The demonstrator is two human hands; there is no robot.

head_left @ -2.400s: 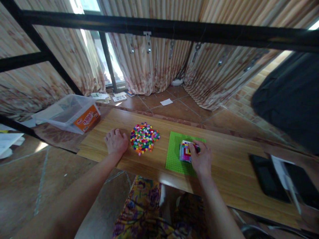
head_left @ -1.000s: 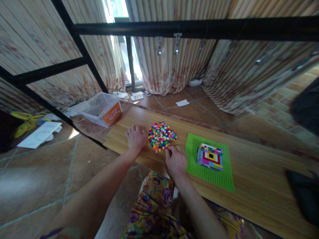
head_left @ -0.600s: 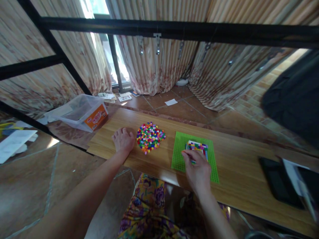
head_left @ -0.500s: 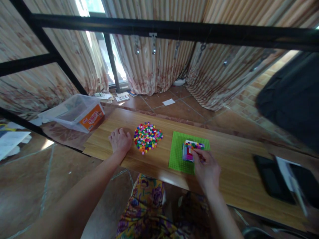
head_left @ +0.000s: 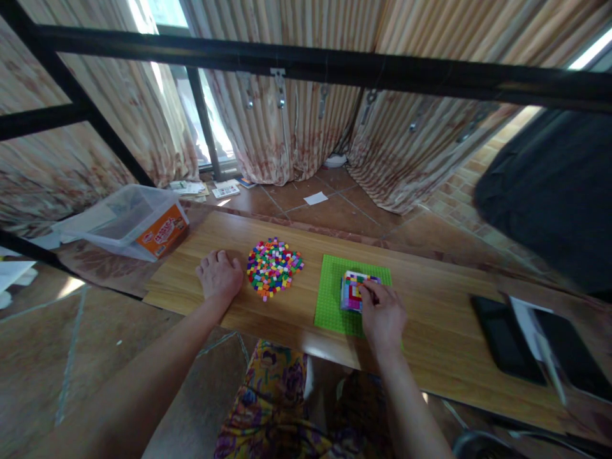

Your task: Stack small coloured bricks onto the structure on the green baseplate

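Observation:
My left hand (head_left: 220, 275) lies open, palm down, on the wooden board (head_left: 287, 325), its fingers slightly curled. Just right of it is a loose pile of small multicoloured toy bricks (head_left: 273, 268). My right hand (head_left: 384, 313) is over a block-shaped brick build (head_left: 351, 294) with nested coloured squares on top. Thumb and forefinger are pinched together at the top of the build, on a small toy brick mostly hidden by the fingertips. The build stands on a green studded baseplate (head_left: 327, 299). My hand covers the build's right part.
A clear plastic bin (head_left: 115, 223) with an orange label stands at the left. Dark flat devices (head_left: 504, 338) and white paper (head_left: 526, 319) lie at the board's right end. A black metal bar (head_left: 306, 60) crosses beyond, before the curtains (head_left: 296, 134).
My right hand went from the build to the near edge of the pile, then came back over the build with fingers pinched. My left hand stays by the pile. The view shifts.

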